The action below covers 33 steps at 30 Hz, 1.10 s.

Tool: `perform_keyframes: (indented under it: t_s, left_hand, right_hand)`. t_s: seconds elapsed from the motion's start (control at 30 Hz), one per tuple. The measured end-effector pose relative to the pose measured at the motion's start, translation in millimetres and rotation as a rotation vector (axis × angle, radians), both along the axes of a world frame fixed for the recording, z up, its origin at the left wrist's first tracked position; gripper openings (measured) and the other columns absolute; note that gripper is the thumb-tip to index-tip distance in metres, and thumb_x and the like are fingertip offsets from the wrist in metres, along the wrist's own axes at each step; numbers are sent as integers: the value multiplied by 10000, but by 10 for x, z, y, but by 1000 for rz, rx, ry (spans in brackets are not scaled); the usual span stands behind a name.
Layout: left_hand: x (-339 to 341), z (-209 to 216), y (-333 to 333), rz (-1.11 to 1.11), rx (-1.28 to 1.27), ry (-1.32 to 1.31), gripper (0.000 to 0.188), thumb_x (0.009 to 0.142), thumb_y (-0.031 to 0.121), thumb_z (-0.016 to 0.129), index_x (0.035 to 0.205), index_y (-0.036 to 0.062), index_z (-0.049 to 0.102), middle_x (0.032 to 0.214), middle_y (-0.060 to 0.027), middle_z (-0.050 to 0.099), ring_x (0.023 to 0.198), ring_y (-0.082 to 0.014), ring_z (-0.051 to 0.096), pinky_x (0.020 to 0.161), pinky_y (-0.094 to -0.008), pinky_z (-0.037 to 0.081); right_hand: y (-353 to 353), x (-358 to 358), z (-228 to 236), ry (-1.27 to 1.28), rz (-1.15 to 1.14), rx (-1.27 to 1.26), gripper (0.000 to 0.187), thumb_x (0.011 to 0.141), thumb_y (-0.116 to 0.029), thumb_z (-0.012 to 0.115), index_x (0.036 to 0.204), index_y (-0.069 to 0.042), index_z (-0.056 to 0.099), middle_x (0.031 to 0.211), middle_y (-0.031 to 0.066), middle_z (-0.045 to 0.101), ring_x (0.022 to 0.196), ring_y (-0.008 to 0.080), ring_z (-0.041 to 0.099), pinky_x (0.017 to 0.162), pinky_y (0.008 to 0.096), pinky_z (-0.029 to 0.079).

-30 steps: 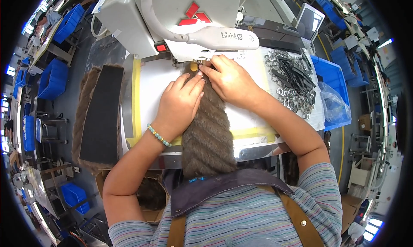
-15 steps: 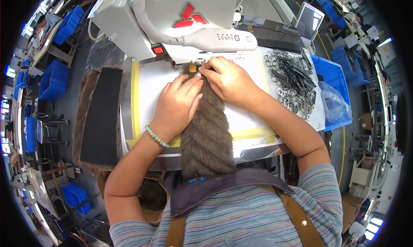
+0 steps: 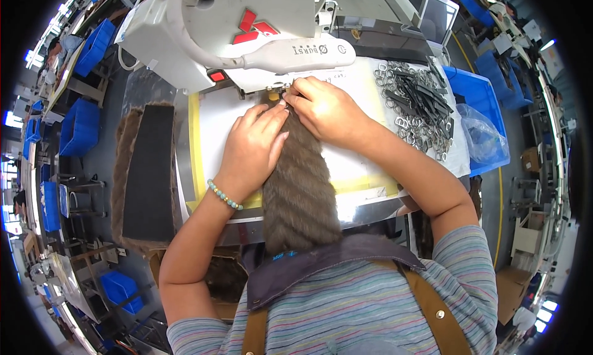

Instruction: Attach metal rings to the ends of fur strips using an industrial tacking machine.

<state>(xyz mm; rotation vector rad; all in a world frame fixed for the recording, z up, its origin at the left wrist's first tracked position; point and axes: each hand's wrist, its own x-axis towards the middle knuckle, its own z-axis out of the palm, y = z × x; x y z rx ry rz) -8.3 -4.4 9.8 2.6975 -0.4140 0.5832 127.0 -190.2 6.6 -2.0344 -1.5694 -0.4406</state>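
Observation:
A long brown fur strip (image 3: 301,194) runs from my lap up to the needle area of a white sewing machine (image 3: 204,43). My left hand (image 3: 252,142) rests on the strip's left edge, fingers stretched forward and thumb apart, with the fingertips close to the needle. On the other side, my right hand (image 3: 324,113) is closed in a pinch at the strip's far end, right by the presser foot. What sits between its fingertips is too small and too covered to make out. The two hands' fingertips nearly meet.
Metal rings and black straps (image 3: 420,101) lie heaped on the table's right, beside a blue bin (image 3: 475,108) with clear plastic. Fur pieces with black backing (image 3: 148,169) hang at the left. A lamp-like white arm (image 3: 299,53) overhangs the work, and a small screen (image 3: 437,18) stands behind.
My view has shifted slightly, so the machine appears a little further left. Both hands keep almost the same place and pose at the strip's far end.

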Motion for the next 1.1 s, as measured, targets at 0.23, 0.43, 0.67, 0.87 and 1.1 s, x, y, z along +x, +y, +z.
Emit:
perform_keyframes:
  t_s: [0.23,0.43,0.67,0.87,1.1]
  left_hand:
    - [28,-64,28,0,20,-7,425,946,145,746,1339,-5,687,1409,-122,691,1291,-345,609,1073,-456,508]
    - [40,-78,33,1,0,-40,427,932,94,753,1339,-13,678,1383,-131,706,1261,-361,628,1101,-465,510]
    - [28,-37,68,13,-8,-61,377,924,96,760,1278,-23,705,1356,-137,721,1207,-349,644,1074,-443,531]
    - [-12,66,97,-51,-47,-53,265,912,112,779,1139,-18,738,1247,-128,762,1139,-329,678,1019,-427,558]
    - [-82,177,202,52,-110,-16,192,918,124,780,1066,6,748,1076,-133,756,1031,-339,709,904,-418,575]
  right_hand:
    - [12,22,-47,-42,0,34,288,854,-31,743,1138,20,745,1062,119,661,1005,315,681,886,414,590]
    - [17,27,-47,-35,-18,-6,287,868,-23,731,1152,9,753,1078,110,670,1013,306,682,885,405,592]
    - [29,-19,-21,-57,18,10,289,870,-25,731,1157,5,759,1074,105,676,1003,298,684,878,402,594]
    - [-23,-47,101,-60,15,-64,268,870,-66,759,1132,-8,766,1064,90,683,984,287,691,854,404,593]
    - [-31,-125,257,-72,-21,-157,200,860,-122,799,1045,-57,760,977,59,671,917,267,693,807,398,596]
